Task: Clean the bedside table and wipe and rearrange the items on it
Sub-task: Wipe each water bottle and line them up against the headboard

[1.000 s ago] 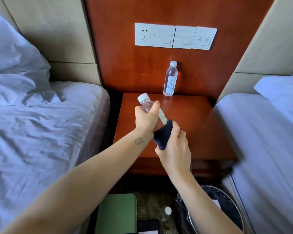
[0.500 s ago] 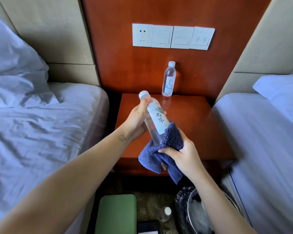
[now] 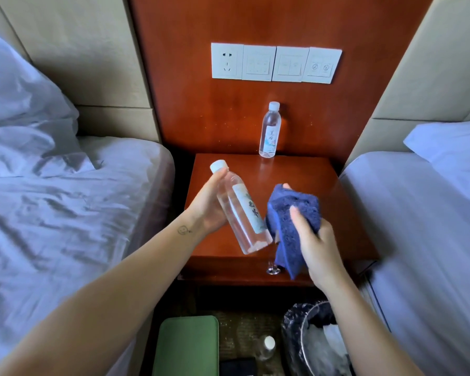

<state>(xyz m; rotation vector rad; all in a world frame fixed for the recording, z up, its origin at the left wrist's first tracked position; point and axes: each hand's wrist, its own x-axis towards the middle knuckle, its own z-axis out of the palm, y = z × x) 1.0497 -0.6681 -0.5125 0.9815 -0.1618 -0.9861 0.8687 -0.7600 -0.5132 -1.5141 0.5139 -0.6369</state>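
Observation:
My left hand (image 3: 208,206) holds a clear water bottle (image 3: 239,213) with a white cap, tilted, above the front of the reddish wooden bedside table (image 3: 334,202). My right hand (image 3: 316,242) grips a bunched dark blue cloth (image 3: 291,215) just right of the bottle, close to its lower part. A second water bottle (image 3: 269,130) stands upright at the table's back edge against the wooden wall panel.
Beds with white sheets flank the table on the left (image 3: 65,213) and right (image 3: 423,226). On the floor below are a green case (image 3: 187,346), a small bottle (image 3: 266,348) and a lined waste bin (image 3: 315,340). Sockets and switches (image 3: 276,63) are on the panel.
The cloth, wrapped around the bottle's base earlier, has come off to the right. My right hand has lifted with it, and my left hand has turned the bottle more palm-up.

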